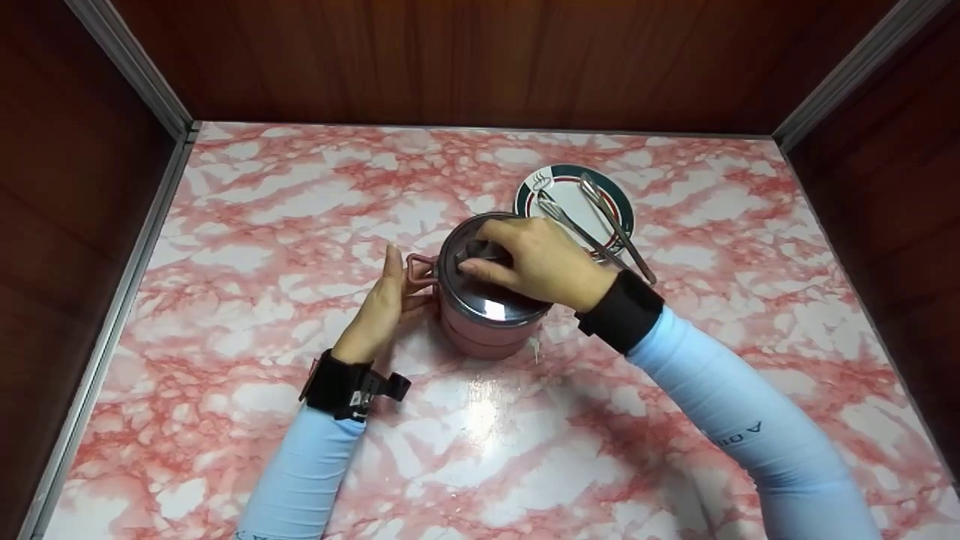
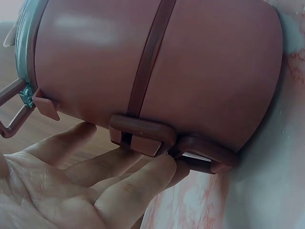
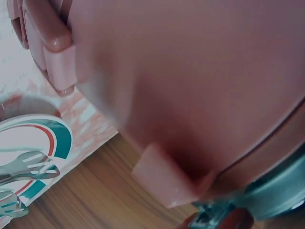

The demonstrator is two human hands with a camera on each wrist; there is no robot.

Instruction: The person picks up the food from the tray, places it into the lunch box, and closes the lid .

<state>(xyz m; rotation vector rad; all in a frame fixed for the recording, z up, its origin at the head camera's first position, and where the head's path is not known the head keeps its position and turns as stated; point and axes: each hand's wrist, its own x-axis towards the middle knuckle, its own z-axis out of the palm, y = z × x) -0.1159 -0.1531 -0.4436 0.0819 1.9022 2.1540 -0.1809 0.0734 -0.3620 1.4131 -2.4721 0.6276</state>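
Observation:
A pink stacked lunch pot point(image 1: 487, 343) stands upright on the table, with a dark shiny lid point(image 1: 480, 300) on top. My right hand point(image 1: 551, 259) comes over it from the right and pinches the lid's dark handle point(image 1: 472, 249) between thumb and fingers. At the pot's left side is my left hand point(image 1: 381, 309), thumb up and fingers reaching in below a wire side latch point(image 1: 421, 271). Seen from the left wrist, those fingers are extended, fingertips right at a side clasp point(image 2: 143, 138) on the pot wall point(image 2: 205, 62). The right wrist view shows mostly pot wall point(image 3: 190, 86).
Behind the pot to the right lies a plate point(image 1: 627, 214) with a dark green rim. Two slotted metal utensils point(image 3: 35, 164) rest on it, their handles sticking out over the near edge. Wooden panels point(image 1: 480, 60) enclose the marbled table point(image 1: 247, 300) at the back and sides.

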